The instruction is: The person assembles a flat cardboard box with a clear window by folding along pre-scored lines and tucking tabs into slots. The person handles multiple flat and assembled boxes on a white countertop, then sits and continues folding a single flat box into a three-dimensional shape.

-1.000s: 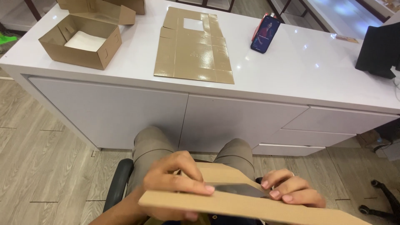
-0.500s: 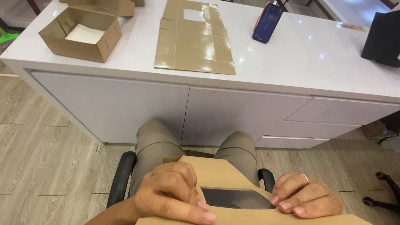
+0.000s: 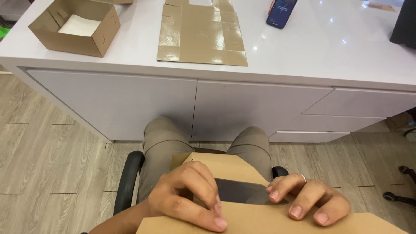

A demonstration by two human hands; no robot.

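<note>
Fingers (image 3: pixel 203 195) of the left hand (image 3: pixel 186 197) curled and pressed down on a brown cardboard box (image 3: pixel 242 216) resting over the person's lap. Right hand (image 3: pixel 310 201) fingers lay bent on the box's edge beside a dark window panel (image 3: pixel 242 193). Beyond, a white counter (image 3: pixel 303 47) carried flat cardboard (image 3: pixel 201 34), an open box (image 3: pixel 76 26) and a phone (image 3: pixel 281 8).
</note>
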